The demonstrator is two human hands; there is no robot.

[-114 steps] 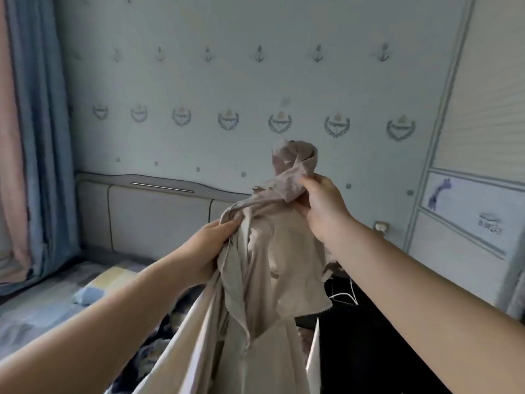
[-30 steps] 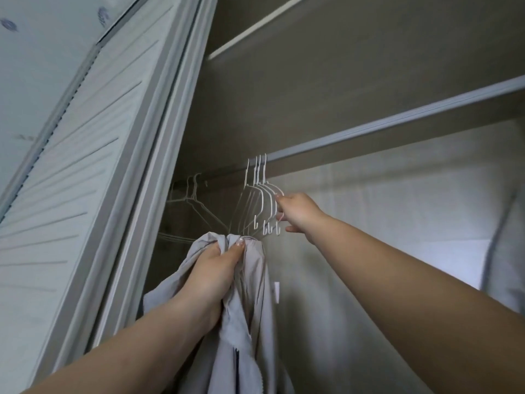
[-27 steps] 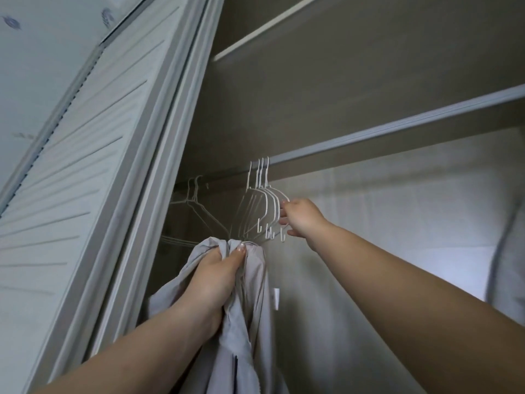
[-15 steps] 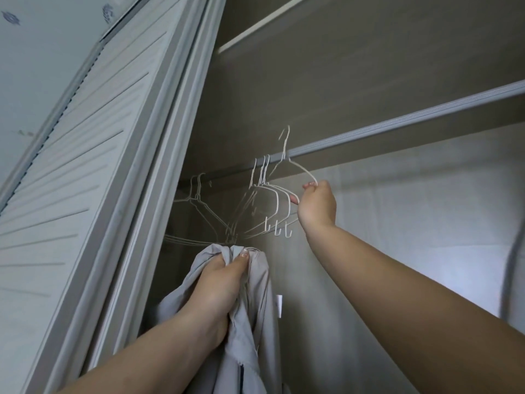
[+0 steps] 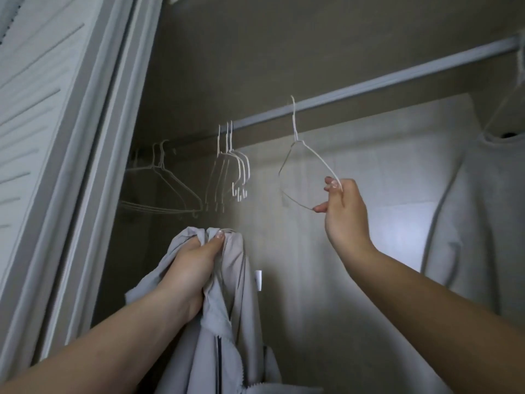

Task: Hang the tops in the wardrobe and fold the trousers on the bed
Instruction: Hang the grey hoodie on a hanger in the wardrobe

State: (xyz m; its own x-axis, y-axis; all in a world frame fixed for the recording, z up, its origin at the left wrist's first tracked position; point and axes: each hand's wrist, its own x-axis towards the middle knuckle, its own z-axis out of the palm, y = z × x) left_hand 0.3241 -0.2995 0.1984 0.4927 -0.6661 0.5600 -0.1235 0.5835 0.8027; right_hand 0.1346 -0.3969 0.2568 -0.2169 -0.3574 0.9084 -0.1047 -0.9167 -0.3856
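1. One hanger point(image 5: 308, 166) is off the rail point(image 5: 369, 86) now, clear of the bunch point(image 5: 231, 166) it hung with, and the right hand point(image 5: 342, 211) holds it up just under the rail, well to the right of the others.
2. The right fingers point(image 5: 332, 184) are clamped on the wire at its shoulder, thumb and forefinger pinching the lower bar too; the hook points up, free of the rail.
3. The left hand point(image 5: 193, 263) grips the top point(image 5: 224, 322), fingers curled tight round a bunched handful of its cloth; the rest hangs down below the fist, in front of the open wardrobe.
4. What that means, as I read it: the hanger is won, and the next job is feeding it into the top's neck, which needs the left hand to open up that bunched cloth.
5. Against half a second back: then the hanger was only just lifting out of the bunch, hook beside the others; now it sits well apart, further right.
6. The left hand's hold on the top looks unchanged.
7. Another garment point(image 5: 468, 209) hangs at the right edge.
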